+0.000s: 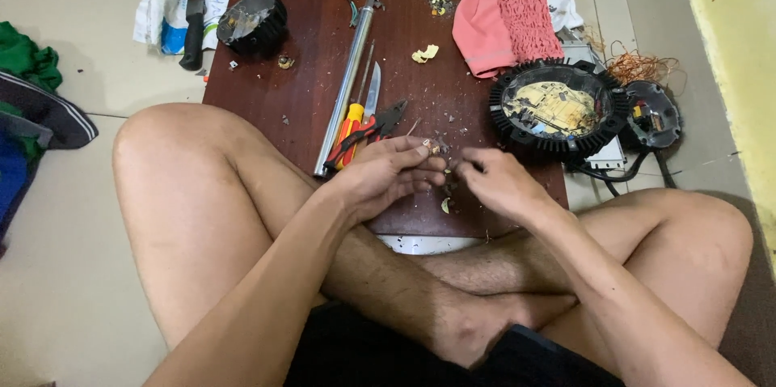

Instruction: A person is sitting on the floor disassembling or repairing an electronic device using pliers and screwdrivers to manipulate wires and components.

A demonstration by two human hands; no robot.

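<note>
I sit cross-legged on the floor before a dark red wooden board (299, 88). My left hand (384, 173) and my right hand (497, 181) meet over the board's near edge. Their fingertips pinch a tiny part between them, too small to identify. Just left of my left hand lie red-handled pliers (368, 130), a red and yellow screwdriver (353, 116), a small blade and a long metal tube (347, 84). A round black finned lamp housing (558, 108) with a yellowish circuit plate inside sits to the right of my right hand.
A black round part (252, 21) sits at the board's far left, a pink cloth (503, 21) at the far right. Another black housing (653, 114) and tangled copper wire (638, 66) lie right. Debris dots the board. Clothes (32, 104) lie on the floor left.
</note>
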